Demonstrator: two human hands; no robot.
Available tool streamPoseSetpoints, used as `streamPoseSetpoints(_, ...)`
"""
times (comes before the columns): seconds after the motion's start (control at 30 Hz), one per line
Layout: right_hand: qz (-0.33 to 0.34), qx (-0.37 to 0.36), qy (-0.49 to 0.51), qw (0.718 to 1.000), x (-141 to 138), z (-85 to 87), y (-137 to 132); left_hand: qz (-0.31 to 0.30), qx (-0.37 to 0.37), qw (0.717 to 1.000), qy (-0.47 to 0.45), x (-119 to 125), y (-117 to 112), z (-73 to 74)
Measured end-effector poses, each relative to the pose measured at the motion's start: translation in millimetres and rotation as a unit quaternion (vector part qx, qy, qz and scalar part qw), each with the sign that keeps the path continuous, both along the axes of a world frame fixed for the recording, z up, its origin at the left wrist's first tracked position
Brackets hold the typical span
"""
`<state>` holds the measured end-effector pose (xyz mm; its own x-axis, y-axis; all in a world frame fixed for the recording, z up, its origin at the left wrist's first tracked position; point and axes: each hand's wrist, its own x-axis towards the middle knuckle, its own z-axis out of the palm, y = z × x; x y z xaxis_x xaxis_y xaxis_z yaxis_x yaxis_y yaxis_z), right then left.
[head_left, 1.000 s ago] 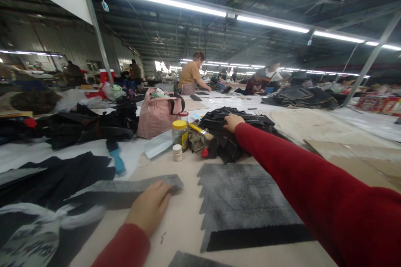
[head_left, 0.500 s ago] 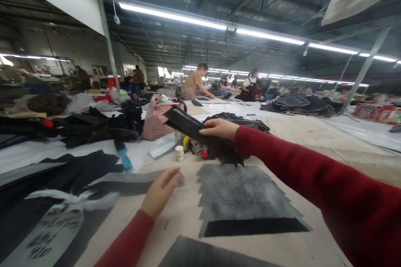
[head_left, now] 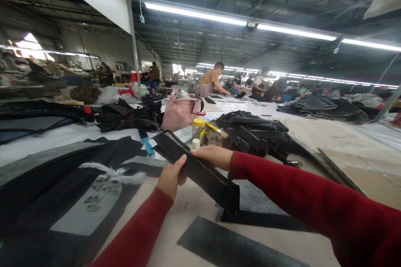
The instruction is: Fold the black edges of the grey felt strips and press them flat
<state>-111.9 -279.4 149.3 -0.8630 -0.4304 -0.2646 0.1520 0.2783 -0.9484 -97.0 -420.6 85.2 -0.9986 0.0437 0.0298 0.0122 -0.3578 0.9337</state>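
A bundle of long black fabric strips (head_left: 206,179) is held above the table, slanting down to the right. My right hand (head_left: 214,155) grips its upper edge, thumb on top. My left hand (head_left: 172,175) pinches the lower edge, nearer the far end. Under the bundle and my right sleeve lie overlapping grey fabric pieces (head_left: 258,196) with a black band along the front; much of them is hidden. A single dark grey fabric strip (head_left: 232,244) lies closer to me. On the left, dark fabric (head_left: 62,192) carries a handwritten white tag (head_left: 90,204) tied with a white strip.
Behind my hands stand a yellow-lidded jar (head_left: 198,131), a small white-capped bottle (head_left: 196,143) and a pink bag (head_left: 180,112). A pile of black pieces (head_left: 253,131) sits right of them. A blue-handled brush (head_left: 147,144) lies left. A co-worker (head_left: 213,81) leans over a farther table.
My right hand has brought the black strips down and nearer. My left hand, empty before, has come up and taken hold of them. The view has turned slightly left.
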Motion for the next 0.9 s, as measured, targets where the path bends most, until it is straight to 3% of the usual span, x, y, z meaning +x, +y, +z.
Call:
streamPoseSetpoints(0.2,-0.015,-0.03,0.031,0.999,-2.5,-4.0,-3.5,-0.003,0.011,1.0,-0.01,4.2,2.7,4.7)
streamPoseSetpoints(0.4,0.023,-0.08,-0.016,0.996,-2.5,-13.5,5.0,0.028,0.032,0.999,-0.029,4.5,2.2,9.3)
streamPoseSetpoints(0.7,0.02,-0.061,0.025,0.998,-4.7,-27.8,14.8,0.058,0.018,0.998,-0.034,-0.5,0.9,3.8)
streamPoseSetpoints(0.9,0.029,-0.068,-0.005,0.997,-4.1,-26.0,18.0,0.075,0.019,0.997,-0.03,-1.9,-1.2,4.8)
